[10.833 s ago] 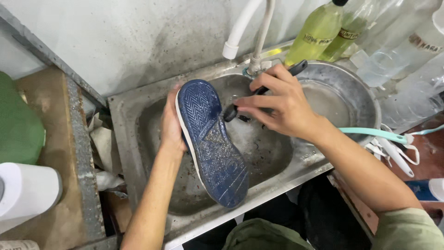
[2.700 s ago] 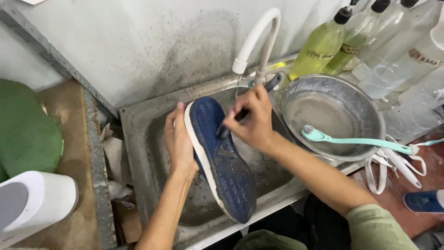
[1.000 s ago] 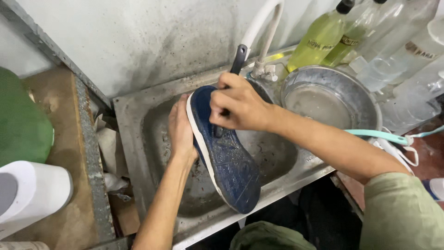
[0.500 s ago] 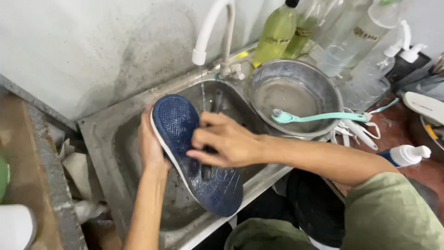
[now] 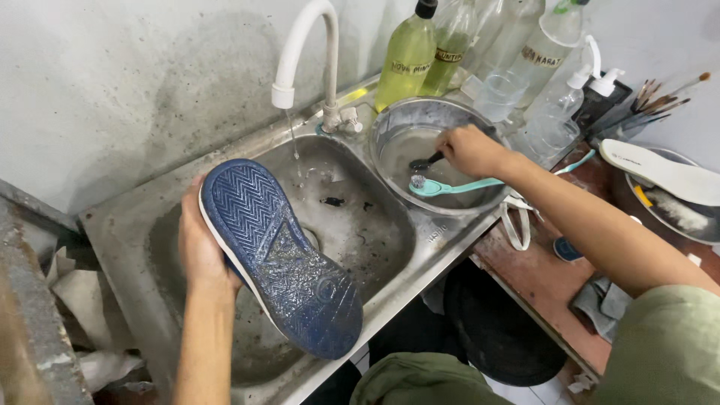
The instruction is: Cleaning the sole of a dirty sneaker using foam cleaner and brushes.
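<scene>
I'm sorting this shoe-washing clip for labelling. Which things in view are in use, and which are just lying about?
In use: blue shoe in the left hand; dark brush in the right hand, dipped in the metal bowl; sink; running tap.

Lying about: teal brush, soap bottles, white insole, paintbrushes.

Wet, ridged rubber shoe sole (image 5: 281, 255), dull scuffed steel sink (image 5: 375, 225), shiny metal bowl (image 5: 390, 135), matt plastic toothbrush (image 5: 450, 186)
</scene>
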